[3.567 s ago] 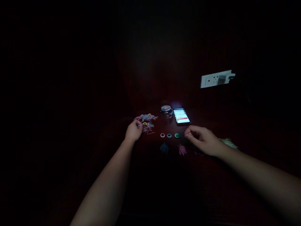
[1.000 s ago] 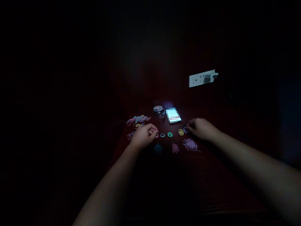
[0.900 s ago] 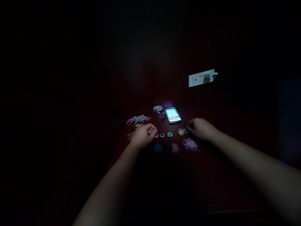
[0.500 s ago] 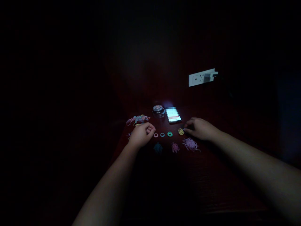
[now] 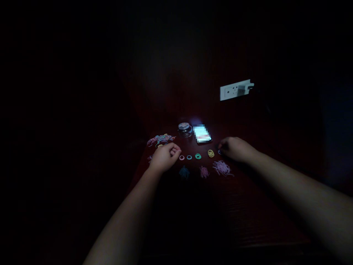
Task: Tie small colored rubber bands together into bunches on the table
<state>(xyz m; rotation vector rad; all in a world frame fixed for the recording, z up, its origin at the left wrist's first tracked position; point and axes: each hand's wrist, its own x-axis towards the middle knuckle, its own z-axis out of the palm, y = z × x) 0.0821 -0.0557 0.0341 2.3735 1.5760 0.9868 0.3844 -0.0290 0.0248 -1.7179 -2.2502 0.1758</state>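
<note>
My left hand (image 5: pixel 165 157) rests on the table with its fingers curled closed, just left of a pink elastic hair band (image 5: pixel 181 158); anything inside is hidden. Right of that lie a blue band (image 5: pixel 189 157), green bands (image 5: pixel 198 156) and yellow bands (image 5: pixel 211 153) in a row. At the row's right end, my right hand (image 5: pixel 234 148) has its fingers closed at a small bluish hair band (image 5: pixel 220 151), partly hidden by the fingertips. Nearer me are piles of dark teal bands (image 5: pixel 184 172), pink bands (image 5: pixel 204 172) and lilac bands (image 5: pixel 222 168).
A mixed heap of coloured bands (image 5: pixel 162 139) lies at the table's far left. Behind the row stand a lidded clear jar (image 5: pixel 184 130) and a phone with a lit screen (image 5: pixel 202 134). A wall socket (image 5: pixel 234 90) holds a plug. The surroundings are very dark.
My right hand has shifted slightly right, away from the yellow bands, and more of the bluish band shows at its fingertips. My left hand keeps its curled pose. The view has shifted slightly.
</note>
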